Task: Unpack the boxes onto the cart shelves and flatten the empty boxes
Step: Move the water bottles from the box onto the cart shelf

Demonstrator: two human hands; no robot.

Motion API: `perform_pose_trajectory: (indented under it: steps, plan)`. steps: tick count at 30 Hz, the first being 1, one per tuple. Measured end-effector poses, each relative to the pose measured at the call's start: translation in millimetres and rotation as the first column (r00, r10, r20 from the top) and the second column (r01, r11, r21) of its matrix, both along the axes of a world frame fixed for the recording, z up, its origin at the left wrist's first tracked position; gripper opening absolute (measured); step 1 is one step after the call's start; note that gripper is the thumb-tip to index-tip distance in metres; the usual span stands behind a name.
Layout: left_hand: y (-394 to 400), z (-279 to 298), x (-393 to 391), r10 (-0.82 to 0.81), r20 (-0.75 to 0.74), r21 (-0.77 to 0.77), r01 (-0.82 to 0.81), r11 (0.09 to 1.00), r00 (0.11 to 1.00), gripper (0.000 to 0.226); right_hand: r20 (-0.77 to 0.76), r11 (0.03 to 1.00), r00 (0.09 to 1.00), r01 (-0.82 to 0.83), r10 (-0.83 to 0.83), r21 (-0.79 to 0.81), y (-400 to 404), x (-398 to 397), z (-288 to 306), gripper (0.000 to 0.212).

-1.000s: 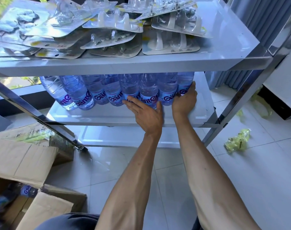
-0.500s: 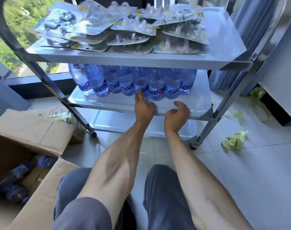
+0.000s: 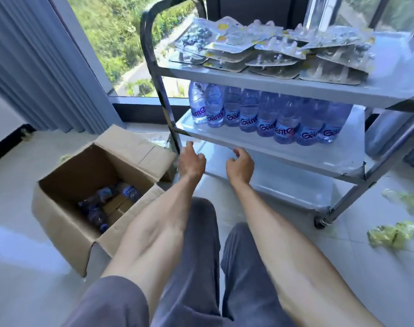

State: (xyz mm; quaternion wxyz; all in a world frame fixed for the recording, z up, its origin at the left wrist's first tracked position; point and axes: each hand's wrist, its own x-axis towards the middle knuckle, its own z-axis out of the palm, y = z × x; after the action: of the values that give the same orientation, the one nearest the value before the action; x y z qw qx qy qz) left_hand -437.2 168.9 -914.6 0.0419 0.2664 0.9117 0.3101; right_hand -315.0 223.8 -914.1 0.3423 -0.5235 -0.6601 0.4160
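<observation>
A: Where are the water bottles [image 3: 267, 114]?
B: They stand in rows on the middle shelf [image 3: 284, 152] of the cart. A few more lie in the open box [image 3: 66, 223] on the floor.
A: And the hands?
B: The left hand [image 3: 192, 161] and right hand [image 3: 240, 165] hang loose, fingers curled, holding nothing, just before that shelf.

Blister packs [image 3: 279, 53] lying on cart top shelf [image 3: 284, 87]; bottles [image 3: 267, 116] standing on middle shelf [image 3: 295, 156]; box [image 3: 83, 185] sitting left of cart, holding bottles.
</observation>
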Motion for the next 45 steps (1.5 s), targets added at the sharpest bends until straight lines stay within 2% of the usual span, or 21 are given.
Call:
perform_pose_trajectory:
  steps: [6,10,17,20,24,28,31,39,43,45]
  plan:
    - [-35.3,-27.7,-53.1,0.074,0.054,0.023,-0.075,0.997,0.996,0.037,0.039,0.996,0.995,-0.088,0.088,-0.004,-8.2,-47.6,-2.4,0.041]
    - [-67.8,-48.6,-88.2,0.197,0.062,0.044,-0.200,0.979,0.978,0.044,0.060,0.977,0.976,-0.211,0.209,0.034,-27.5,-107.0,-9.7,0.038]
    - [-136.7,-69.2,-178.8,0.449,0.149,-0.012,-0.453,0.892,0.881,0.044,0.067,0.891,0.890,-0.454,0.451,0.024,-86.4,-230.3,-21.3,0.032]
    - [-155.5,-81.0,-225.6,0.523,0.231,-0.101,-0.515,0.851,0.820,0.040,0.097,0.826,0.821,-0.560,0.563,-0.059,-105.6,-288.0,-31.2,0.034]
    - [-176.4,-120.1,-275.7,0.597,0.390,-0.229,-0.554,0.800,0.701,0.044,0.237,0.677,0.634,-0.687,0.736,-0.264,-135.6,-354.0,-73.0,0.036]
    - [-195.7,-170.7,-303.6,0.668,0.436,-0.333,-0.581,0.743,0.603,0.049,0.355,0.670,0.569,-0.610,0.742,-0.423,-162.5,-385.6,-136.4,0.037]
    - [-202.5,-202.0,-323.3,0.716,0.424,-0.367,-0.617,0.696,0.555,0.052,0.395,0.676,0.550,-0.576,0.736,-0.459,-170.3,-407.3,-174.1,0.044]
    - [-234.6,-264.9,-388.3,0.784,0.337,-0.448,-0.644,0.621,0.521,0.067,0.489,0.711,0.521,-0.572,0.700,-0.408,-168.1,-458.1,-234.0,0.042]
    - [-234.9,-288.5,-413.6,0.829,0.310,-0.500,-0.662,0.558,0.465,0.073,0.544,0.721,0.497,-0.599,0.676,-0.349,-167.9,-480.7,-256.3,0.044]
    - [-232.1,-296.0,-424.0,0.825,0.281,-0.511,-0.651,0.561,0.490,0.071,0.548,0.712,0.482,-0.605,0.684,-0.356,-168.5,-491.7,-267.5,0.047]
